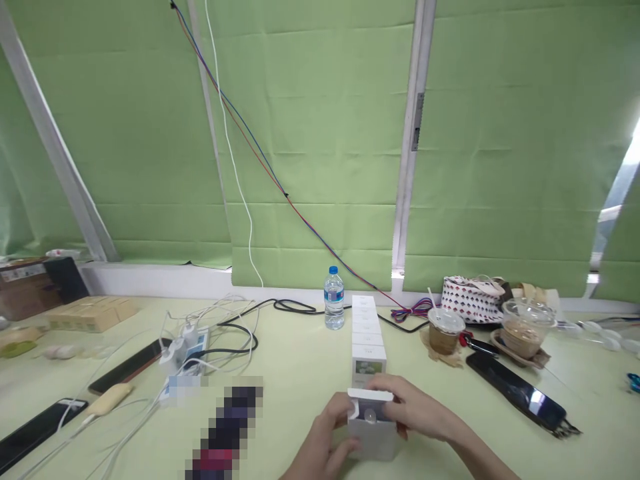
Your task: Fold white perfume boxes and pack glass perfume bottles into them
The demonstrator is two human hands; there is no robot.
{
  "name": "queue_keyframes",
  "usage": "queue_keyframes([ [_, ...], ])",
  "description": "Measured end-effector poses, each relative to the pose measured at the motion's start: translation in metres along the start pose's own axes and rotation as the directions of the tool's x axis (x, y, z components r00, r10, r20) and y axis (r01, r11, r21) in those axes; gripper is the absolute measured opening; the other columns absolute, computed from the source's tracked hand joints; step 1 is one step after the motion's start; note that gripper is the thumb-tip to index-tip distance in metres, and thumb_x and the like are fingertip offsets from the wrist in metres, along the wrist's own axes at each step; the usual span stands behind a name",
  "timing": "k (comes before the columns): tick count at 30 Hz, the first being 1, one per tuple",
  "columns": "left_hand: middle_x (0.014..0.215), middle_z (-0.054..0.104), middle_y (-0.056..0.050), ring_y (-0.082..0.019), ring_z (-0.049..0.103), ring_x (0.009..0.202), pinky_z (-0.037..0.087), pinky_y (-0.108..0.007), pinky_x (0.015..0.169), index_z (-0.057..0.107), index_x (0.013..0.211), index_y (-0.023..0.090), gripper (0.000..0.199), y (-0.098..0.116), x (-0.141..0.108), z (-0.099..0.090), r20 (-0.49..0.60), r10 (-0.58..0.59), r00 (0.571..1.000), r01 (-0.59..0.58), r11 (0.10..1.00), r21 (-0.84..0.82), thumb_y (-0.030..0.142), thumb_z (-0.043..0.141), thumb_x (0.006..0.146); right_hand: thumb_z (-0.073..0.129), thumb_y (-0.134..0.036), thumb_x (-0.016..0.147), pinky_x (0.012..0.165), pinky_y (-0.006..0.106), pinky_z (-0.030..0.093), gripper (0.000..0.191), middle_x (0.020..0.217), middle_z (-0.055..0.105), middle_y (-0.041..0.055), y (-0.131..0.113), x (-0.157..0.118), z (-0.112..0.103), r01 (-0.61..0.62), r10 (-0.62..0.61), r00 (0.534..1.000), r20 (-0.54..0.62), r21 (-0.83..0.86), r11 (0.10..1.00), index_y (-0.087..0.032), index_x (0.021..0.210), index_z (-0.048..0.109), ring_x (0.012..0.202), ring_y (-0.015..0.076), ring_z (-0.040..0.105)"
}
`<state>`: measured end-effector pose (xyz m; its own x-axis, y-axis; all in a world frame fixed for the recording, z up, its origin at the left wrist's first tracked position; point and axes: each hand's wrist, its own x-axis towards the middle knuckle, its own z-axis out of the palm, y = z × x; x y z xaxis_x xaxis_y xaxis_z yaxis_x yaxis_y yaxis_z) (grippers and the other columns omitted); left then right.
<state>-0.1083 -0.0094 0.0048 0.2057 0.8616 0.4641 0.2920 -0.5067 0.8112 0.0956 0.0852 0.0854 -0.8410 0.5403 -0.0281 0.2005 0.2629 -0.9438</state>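
A small white carton box [373, 440] stands in front of me at the lower middle, its top flap raised. Inside the opening a pale rounded piece shows, too small to name. My left hand [327, 437] grips the box from the left, thumb on the near face. From the right, my right hand [417, 407] has its fingers around the box's upper edge by the flap; some fingertips are hidden. Right behind the box runs a row of several similar white boxes [367, 327], the nearest with a green picture on its front.
A water bottle [334, 300] stands left of the row. To the right are a lidded drink cup [445, 333], a food tub [526, 327], a patterned bag [473, 300] and a phone [517, 393]. Leftward lie a cabled power strip [199, 343], phones [130, 367] and yellow boxes [93, 313].
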Motion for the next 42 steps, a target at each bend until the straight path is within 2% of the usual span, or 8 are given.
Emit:
queue_keyframes([
  [5, 0.128, 0.053, -0.009, -0.026, 0.052, 0.116, 0.043, -0.04, 0.097, 0.052, 0.123, 0.029, 0.042, 0.004, 0.0, -0.005, 0.058, -0.062, 0.996, 0.055, 0.992, 0.113, 0.014, 0.053, 0.084, 0.044, -0.011, 0.061, 0.048, 0.018, 0.039, 0.046, 0.072, 0.061, -0.0037, 0.002, -0.001, -0.01, -0.074, 0.066, 0.996, 0.051, 0.156, 0.985, -0.023, 0.1, 0.065, 0.05, 0.0086, 0.053],
  [8, 0.114, 0.059, -0.008, -0.024, 0.058, 0.101, 0.048, -0.037, 0.086, 0.049, 0.115, 0.026, 0.038, 0.002, 0.0, -0.003, -0.042, -0.091, 0.995, 0.092, 0.996, 0.009, 0.018, 0.062, 0.08, 0.047, -0.011, 0.063, 0.05, 0.019, 0.04, 0.044, 0.06, 0.058, -0.0063, 0.01, 0.0, -0.016, -0.099, 0.078, 0.989, 0.127, 0.17, 0.98, -0.022, 0.102, 0.064, 0.046, 0.0086, 0.052],
  [11, 0.103, 0.06, -0.005, -0.02, 0.057, 0.089, 0.047, -0.03, 0.076, 0.045, 0.103, 0.024, 0.035, 0.001, 0.001, 0.003, -0.138, -0.118, 0.983, 0.104, 0.99, -0.1, 0.033, 0.068, 0.078, 0.062, -0.022, 0.071, 0.051, 0.02, 0.041, 0.034, 0.068, 0.061, -0.0049, 0.018, 0.002, -0.021, -0.081, 0.037, 0.973, 0.228, 0.184, 0.98, -0.021, 0.106, 0.063, 0.049, 0.0079, 0.054],
  [16, 0.074, 0.048, 0.003, -0.013, 0.046, 0.069, 0.038, -0.023, 0.064, 0.041, 0.081, 0.022, 0.032, 0.007, 0.01, 0.016, -0.208, -0.21, 0.955, 0.153, 0.953, -0.262, 0.052, 0.054, 0.085, 0.072, -0.037, 0.072, 0.055, 0.021, 0.045, 0.044, 0.073, 0.062, -0.003, 0.027, 0.006, -0.026, -0.076, -0.009, 0.944, 0.33, 0.244, 0.967, -0.02, 0.111, 0.061, 0.052, 0.0082, 0.057],
  [23, 0.073, 0.036, 0.006, -0.012, 0.037, 0.066, 0.034, -0.021, 0.061, 0.033, 0.079, 0.025, 0.038, -0.001, 0.019, 0.03, -0.267, -0.333, 0.904, 0.15, 0.834, -0.531, 0.052, 0.06, 0.079, 0.07, -0.05, 0.074, 0.066, 0.027, 0.049, 0.052, 0.079, 0.066, -0.0006, 0.029, 0.005, -0.03, -0.08, -0.026, 0.934, 0.356, 0.28, 0.957, -0.021, 0.117, 0.06, 0.06, 0.012, 0.063],
  [30, 0.072, 0.038, 0.006, -0.013, 0.035, 0.065, 0.033, -0.021, 0.06, 0.035, 0.078, 0.025, 0.031, -0.003, 0.017, 0.031, -0.298, -0.374, 0.879, 0.163, 0.82, -0.549, 0.039, 0.062, 0.076, 0.075, -0.042, 0.071, 0.07, 0.03, 0.053, 0.055, 0.084, 0.07, 0.0044, 0.026, 0.005, -0.034, -0.129, -0.041, 0.888, 0.457, 0.336, 0.933, -0.016, 0.117, 0.061, 0.067, 0.0162, 0.069],
  [37, 0.072, 0.041, 0.006, -0.013, 0.037, 0.065, 0.034, -0.022, 0.06, 0.038, 0.077, 0.024, 0.036, -0.005, 0.019, 0.032, -0.335, -0.357, 0.872, 0.13, 0.828, -0.546, 0.047, 0.065, 0.076, 0.082, -0.047, 0.059, 0.071, 0.03, 0.054, 0.072, 0.088, 0.07, 0.0063, 0.033, 0.009, -0.037, -0.171, -0.056, 0.881, 0.469, 0.428, 0.887, -0.014, 0.119, 0.06, 0.07, 0.0165, 0.069],
  [42, 0.073, 0.043, 0.005, -0.012, 0.042, 0.067, 0.035, -0.021, 0.062, 0.039, 0.078, 0.023, 0.036, -0.005, 0.017, 0.034, -0.316, -0.37, 0.874, 0.141, 0.814, -0.563, 0.05, 0.064, 0.079, 0.078, -0.047, 0.065, 0.052, 0.023, 0.048, 0.057, 0.073, 0.069, 0.0014, 0.038, 0.017, -0.027, -0.124, 0.029, 0.959, 0.281, 0.328, 0.937, -0.015, 0.11, 0.062, 0.05, 0.0122, 0.063],
])
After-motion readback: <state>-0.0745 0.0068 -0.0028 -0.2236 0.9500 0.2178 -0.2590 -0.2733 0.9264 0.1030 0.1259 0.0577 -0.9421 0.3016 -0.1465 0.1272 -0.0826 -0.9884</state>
